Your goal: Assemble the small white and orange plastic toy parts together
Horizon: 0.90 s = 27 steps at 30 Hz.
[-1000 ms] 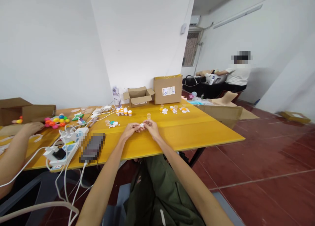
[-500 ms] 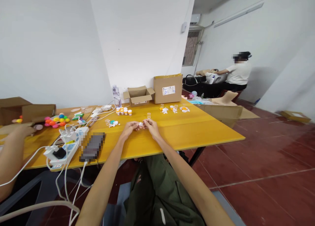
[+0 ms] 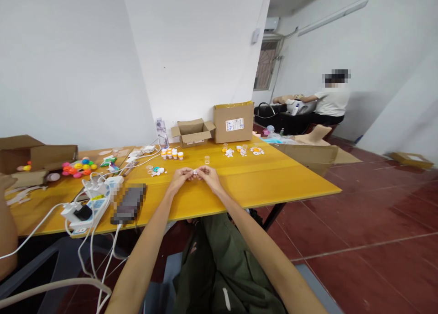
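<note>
My left hand [image 3: 181, 179] and my right hand [image 3: 209, 176] meet above the table, fingers pinched together on a small white piece [image 3: 195, 172]. Its exact kind is too small to make out, and the fingertips hide most of it. Just beyond my right hand stands a small clear plastic cup [image 3: 207, 159]. Left of my left hand lies a pile of white and teal parts [image 3: 159, 171] beside another clear cup [image 3: 149, 169]. Farther back, several small white-and-orange jars [image 3: 172, 154] stand grouped together.
Small piles of white and orange parts [image 3: 256, 151] lie at the back right. Behind are an open carton [image 3: 193, 133], a taller box [image 3: 233, 124] and a bottle [image 3: 162, 133]. A phone [image 3: 129, 204] and a cabled power strip [image 3: 102, 202] lie left. Another person's arm [image 3: 6, 232] is at far left.
My right hand has drawn slightly left, its fingertips closing nearer my left hand around the white piece. The other person's arm at far left has pulled back leftward.
</note>
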Available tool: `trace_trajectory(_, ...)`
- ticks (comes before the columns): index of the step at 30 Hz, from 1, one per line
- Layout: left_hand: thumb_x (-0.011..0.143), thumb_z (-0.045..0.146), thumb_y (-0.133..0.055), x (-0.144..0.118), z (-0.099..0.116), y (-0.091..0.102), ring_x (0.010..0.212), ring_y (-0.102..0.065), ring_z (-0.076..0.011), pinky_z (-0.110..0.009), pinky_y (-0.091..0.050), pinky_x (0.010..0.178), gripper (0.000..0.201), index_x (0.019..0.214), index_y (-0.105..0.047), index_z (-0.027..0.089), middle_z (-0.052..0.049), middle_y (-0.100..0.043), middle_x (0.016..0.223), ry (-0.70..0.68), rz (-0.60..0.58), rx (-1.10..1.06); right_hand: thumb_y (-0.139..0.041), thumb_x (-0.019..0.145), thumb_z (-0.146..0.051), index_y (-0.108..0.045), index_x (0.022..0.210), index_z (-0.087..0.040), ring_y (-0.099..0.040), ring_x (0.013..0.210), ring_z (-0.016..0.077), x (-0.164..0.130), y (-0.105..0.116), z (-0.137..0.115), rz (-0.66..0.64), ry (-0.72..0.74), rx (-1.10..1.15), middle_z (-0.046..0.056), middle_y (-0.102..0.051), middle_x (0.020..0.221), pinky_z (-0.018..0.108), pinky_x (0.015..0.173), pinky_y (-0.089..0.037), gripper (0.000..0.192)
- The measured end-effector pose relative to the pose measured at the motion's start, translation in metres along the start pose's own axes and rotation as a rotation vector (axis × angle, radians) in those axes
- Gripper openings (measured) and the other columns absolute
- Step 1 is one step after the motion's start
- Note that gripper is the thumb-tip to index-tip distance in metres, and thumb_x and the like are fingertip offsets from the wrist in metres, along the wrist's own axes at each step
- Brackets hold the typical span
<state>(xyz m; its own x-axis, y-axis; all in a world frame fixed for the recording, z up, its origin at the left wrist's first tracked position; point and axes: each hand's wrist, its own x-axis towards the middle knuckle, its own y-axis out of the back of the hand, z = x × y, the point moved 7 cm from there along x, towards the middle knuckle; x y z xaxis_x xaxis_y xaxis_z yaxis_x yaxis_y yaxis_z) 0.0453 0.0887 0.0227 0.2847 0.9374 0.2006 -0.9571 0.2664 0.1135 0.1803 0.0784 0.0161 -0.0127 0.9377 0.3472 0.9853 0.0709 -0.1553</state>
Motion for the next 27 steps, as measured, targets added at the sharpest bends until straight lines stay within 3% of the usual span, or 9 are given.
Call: trace_trajectory(27, 0.066, 0.040, -0.079, -0.0004, -0.0006, -0.0049, 0.065, -0.064, -0.0157, -0.028, -0.049, 0.066, 0.026, 0.069, -0.064, 0.018, -0.004, -0.071, 0.068, -0.034, -0.026, 0.031, -0.073, 0.061, -0.032, -0.068, 0.062, -0.022, -0.063, 0.062, 0.0181, 0.0057, 0.0059, 0.0049, 0.031, 0.065, -0.069, 0.000, -0.068, 0.062, 0.031, 0.063, -0.053, 0.011)
